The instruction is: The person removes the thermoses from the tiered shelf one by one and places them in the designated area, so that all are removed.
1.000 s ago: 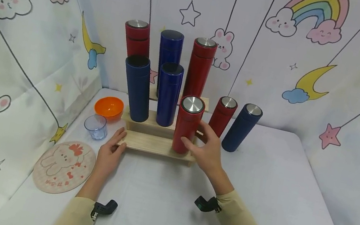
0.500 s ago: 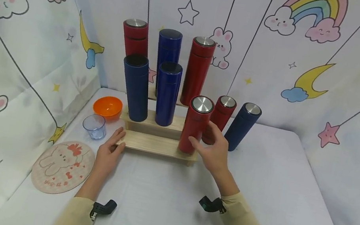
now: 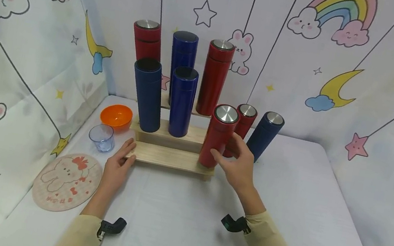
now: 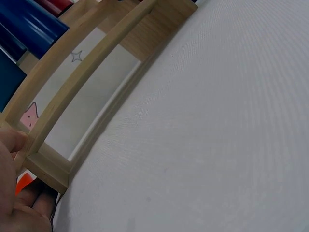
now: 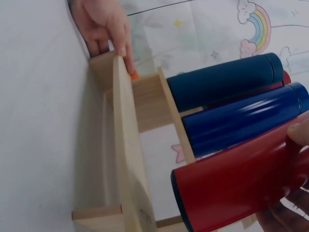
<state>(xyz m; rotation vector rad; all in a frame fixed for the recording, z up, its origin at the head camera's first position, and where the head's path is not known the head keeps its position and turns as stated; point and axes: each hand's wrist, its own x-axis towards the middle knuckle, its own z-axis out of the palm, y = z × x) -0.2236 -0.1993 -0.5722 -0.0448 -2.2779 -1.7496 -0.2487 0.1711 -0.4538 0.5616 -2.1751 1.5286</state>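
Head view: my right hand (image 3: 238, 165) curls thumb and fingers round a red flask (image 3: 218, 137), slightly tilted at a wooden rack (image 3: 195, 135), by the right end of its lowest board (image 3: 163, 156); from my right wrist its base looks just clear of that board. My left hand (image 3: 117, 168) grips the board's left end between thumb and fingers, near a glass cup (image 3: 103, 138) and an orange bowl (image 3: 116, 116).
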